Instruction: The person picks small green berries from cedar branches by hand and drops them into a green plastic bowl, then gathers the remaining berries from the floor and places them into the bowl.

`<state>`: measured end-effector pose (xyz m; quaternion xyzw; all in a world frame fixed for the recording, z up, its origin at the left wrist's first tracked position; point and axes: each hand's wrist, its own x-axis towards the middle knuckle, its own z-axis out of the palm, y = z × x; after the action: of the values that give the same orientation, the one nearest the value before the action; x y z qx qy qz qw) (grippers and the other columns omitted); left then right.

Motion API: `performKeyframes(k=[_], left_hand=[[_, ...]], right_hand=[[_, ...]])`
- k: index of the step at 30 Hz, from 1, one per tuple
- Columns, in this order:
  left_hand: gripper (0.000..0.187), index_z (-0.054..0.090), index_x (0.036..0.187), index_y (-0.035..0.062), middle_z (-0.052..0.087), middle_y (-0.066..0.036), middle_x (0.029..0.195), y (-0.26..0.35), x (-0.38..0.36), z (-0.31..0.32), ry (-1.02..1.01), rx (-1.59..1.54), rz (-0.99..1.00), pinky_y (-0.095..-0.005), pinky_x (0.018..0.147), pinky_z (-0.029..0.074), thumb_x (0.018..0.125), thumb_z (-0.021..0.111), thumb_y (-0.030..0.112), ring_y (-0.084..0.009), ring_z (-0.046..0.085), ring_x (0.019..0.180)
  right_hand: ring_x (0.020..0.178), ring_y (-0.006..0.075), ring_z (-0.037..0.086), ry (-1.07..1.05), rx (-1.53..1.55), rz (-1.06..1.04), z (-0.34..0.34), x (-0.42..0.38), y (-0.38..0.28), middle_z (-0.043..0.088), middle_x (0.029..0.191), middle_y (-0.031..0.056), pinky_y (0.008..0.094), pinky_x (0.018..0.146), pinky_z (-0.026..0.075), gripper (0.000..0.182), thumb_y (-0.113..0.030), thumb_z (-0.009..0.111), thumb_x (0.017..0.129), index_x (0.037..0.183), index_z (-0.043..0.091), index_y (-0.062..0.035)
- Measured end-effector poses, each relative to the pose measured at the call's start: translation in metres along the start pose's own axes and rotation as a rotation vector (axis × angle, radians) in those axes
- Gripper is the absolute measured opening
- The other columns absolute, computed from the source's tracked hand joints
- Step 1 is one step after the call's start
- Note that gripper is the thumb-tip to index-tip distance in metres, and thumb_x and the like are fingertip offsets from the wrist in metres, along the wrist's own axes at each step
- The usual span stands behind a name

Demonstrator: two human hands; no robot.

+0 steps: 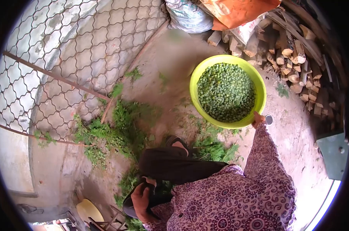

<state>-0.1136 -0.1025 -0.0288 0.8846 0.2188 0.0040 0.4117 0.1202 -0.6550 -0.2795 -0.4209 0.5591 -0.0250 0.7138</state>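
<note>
My right hand (258,120) is closed on the rim of a round yellow-green plastic basin (262,86), at its lower right edge. The basin is filled with a broad layer of small, plump green pods (226,92), like green chickpea pods. My left hand (141,198) lies over my bent knee in dark trousers, fingers loosely draped, with nothing seen in it. Leafy green plants (215,148) lie on the ground between my foot (179,146) and the basin.
More uprooted greenery (118,127) lies beside a wire-mesh panel (78,57) on the left. Stacked firewood (294,73) stands right of the basin, with a white sack (188,15) and an orange sheet (236,13) behind. A small round metal object (269,119) is near my right hand.
</note>
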Motion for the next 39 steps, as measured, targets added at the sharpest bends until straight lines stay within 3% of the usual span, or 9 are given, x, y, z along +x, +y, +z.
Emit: performKeyframes(k=[6,11,18,21,28,30,32,36,39], left_hand=[[0.025,0.057,0.095,-0.0032,0.061,-0.015,0.080,0.005,-0.012,-0.003,0.044,0.046,-0.001,-0.0279,0.068,0.044,0.072,0.058,0.007,-0.0187,0.059,0.074],[0.026,0.057,0.096,-0.0025,0.061,-0.015,0.080,0.013,-0.012,-0.012,0.036,0.071,-0.021,-0.0290,0.069,0.044,0.072,0.059,0.008,-0.0186,0.058,0.074],[0.027,0.056,0.097,-0.0035,0.061,-0.017,0.083,0.024,0.007,-0.013,0.032,0.220,0.076,-0.0313,0.071,0.045,0.072,0.058,0.008,-0.0217,0.059,0.077],[0.026,0.056,0.096,-0.0044,0.061,-0.017,0.082,0.052,0.015,-0.014,0.015,0.283,0.105,-0.0319,0.072,0.045,0.072,0.058,0.007,-0.0237,0.059,0.077],[0.028,0.055,0.099,-0.0031,0.060,-0.015,0.081,0.076,0.010,-0.032,0.186,0.249,0.148,-0.0298,0.066,0.046,0.071,0.056,0.000,-0.0211,0.060,0.072],[0.028,0.055,0.099,-0.0031,0.060,-0.014,0.081,0.071,0.003,-0.034,0.180,0.249,0.137,-0.0289,0.067,0.046,0.071,0.057,0.000,-0.0202,0.059,0.073],[0.028,0.055,0.099,-0.0032,0.060,-0.014,0.080,0.060,-0.004,-0.033,0.168,0.227,0.129,-0.0290,0.066,0.046,0.071,0.057,0.000,-0.0200,0.059,0.072],[0.028,0.055,0.099,-0.0033,0.059,-0.015,0.078,0.057,-0.012,-0.032,0.144,0.175,0.161,-0.0307,0.063,0.045,0.071,0.057,0.001,-0.0219,0.058,0.069],[0.028,0.056,0.098,-0.0033,0.058,-0.015,0.076,0.072,-0.011,-0.029,0.163,0.274,0.281,-0.0321,0.061,0.044,0.070,0.058,0.003,-0.0249,0.057,0.067]], right_hand=[[0.069,0.0210,0.055,0.025,-0.158,0.084,0.002,-0.015,-0.010,0.056,0.085,0.0085,0.0341,0.052,0.046,0.033,-0.026,0.064,0.075,0.096,0.050,-0.0057],[0.092,0.0205,0.050,-0.232,0.128,0.366,0.002,-0.026,0.036,0.053,0.102,0.0044,0.0366,0.075,0.043,0.039,-0.031,0.065,0.074,0.104,0.048,-0.0133],[0.082,0.0187,0.051,-0.411,0.355,0.370,0.049,-0.137,0.107,0.056,0.085,0.0073,0.0312,0.076,0.041,0.023,-0.026,0.054,0.083,0.093,0.049,-0.0063],[0.056,0.0180,0.050,-0.474,0.482,0.579,0.084,-0.151,0.155,0.054,0.070,0.0052,0.0295,0.048,0.045,0.021,-0.023,0.063,0.077,0.085,0.050,-0.0086],[0.075,0.0230,0.055,-0.514,0.592,0.687,0.075,-0.163,0.144,0.058,0.085,0.0095,0.0325,0.064,0.049,0.031,-0.029,0.064,0.076,0.091,0.051,-0.0059],[0.089,0.0251,0.053,-0.393,0.325,0.290,0.046,-0.109,0.140,0.056,0.097,0.0111,0.0335,0.079,0.046,0.039,-0.030,0.063,0.076,0.101,0.049,-0.0038],[0.095,0.0256,0.050,-0.377,0.294,0.211,0.017,-0.064,0.107,0.052,0.105,0.0124,0.0367,0.088,0.041,0.040,-0.028,0.059,0.080,0.106,0.047,-0.0010],[0.095,0.0242,0.050,-0.254,0.173,0.295,0.016,-0.062,0.062,0.052,0.103,0.0107,0.0404,0.080,0.043,0.029,-0.020,0.052,0.083,0.107,0.048,-0.0044],[0.089,0.0237,0.051,-0.393,-0.195,-0.126,0.009,-0.035,0.101,0.053,0.098,0.0109,0.0391,0.075,0.044,0.027,-0.019,0.051,0.083,0.105,0.048,-0.0046]])
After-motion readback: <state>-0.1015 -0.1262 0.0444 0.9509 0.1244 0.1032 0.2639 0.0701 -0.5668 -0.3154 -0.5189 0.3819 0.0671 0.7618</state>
